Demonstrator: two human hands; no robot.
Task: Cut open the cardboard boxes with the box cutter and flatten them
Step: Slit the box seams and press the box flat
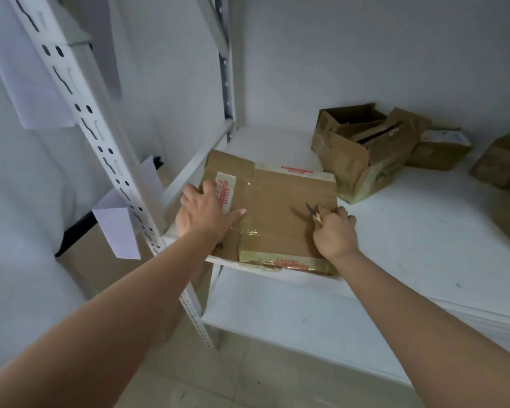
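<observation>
One taped cardboard box (pixel 273 213) lies at the shelf's (pixel 409 231) front corner. Head view: my left hand (pixel 205 212) presses flat on it, fingers spread; my right hand (pixel 334 231) grips the box cutter (pixel 313 212), blade above the top. Best to slice along the tape seam, away from the left hand.

box cutter (pixel 314 214): my right hand (pixel 334 235) covers the handle, only the blade tip shows
taped box (pixel 273 213): my left hand (pixel 202 212) hides part of its left side; red print on the tape too blurred to read
box at far right (pixel 502 161): cut off by the frame edge
small box (pixel 440 148) behind the open boxes (pixel 362 151): partly hidden, its label unreadable
upright post (pixel 100 136): foot hidden behind my left arm
</observation>
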